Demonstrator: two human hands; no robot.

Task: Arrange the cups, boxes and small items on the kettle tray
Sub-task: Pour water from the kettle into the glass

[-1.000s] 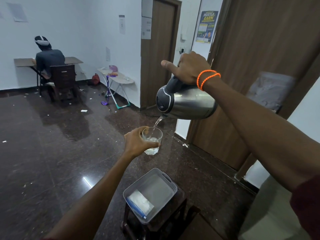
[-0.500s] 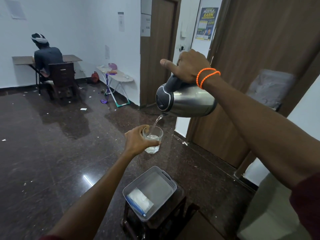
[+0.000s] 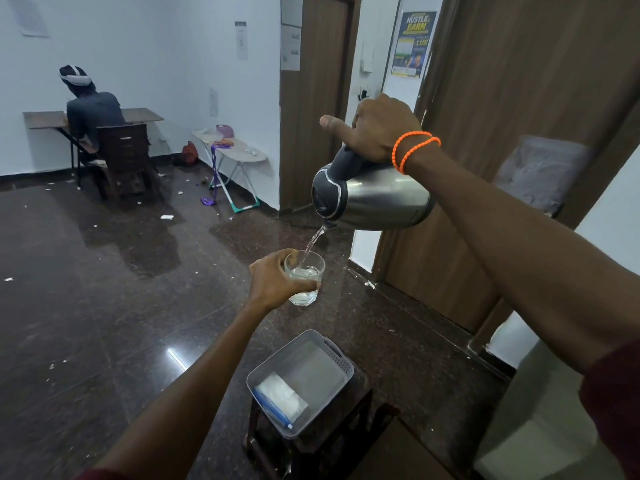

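up high, the right hand (image 3: 375,128) is clenched on the tilted kettle (image 3: 374,197), water running into the glass (image 3: 304,277) gripped in the left hand (image 3: 277,278); well below, a tray (image 3: 341,356) sits on a stool (image 3: 311,441).

My right hand (image 3: 375,128) grips the steel kettle (image 3: 372,199) by its dark handle, tipped spout-down, water streaming into the clear glass (image 3: 304,277) clasped in my left hand (image 3: 275,280). Below both hands sits the grey tray (image 3: 301,379), holding a white packet (image 3: 280,398).
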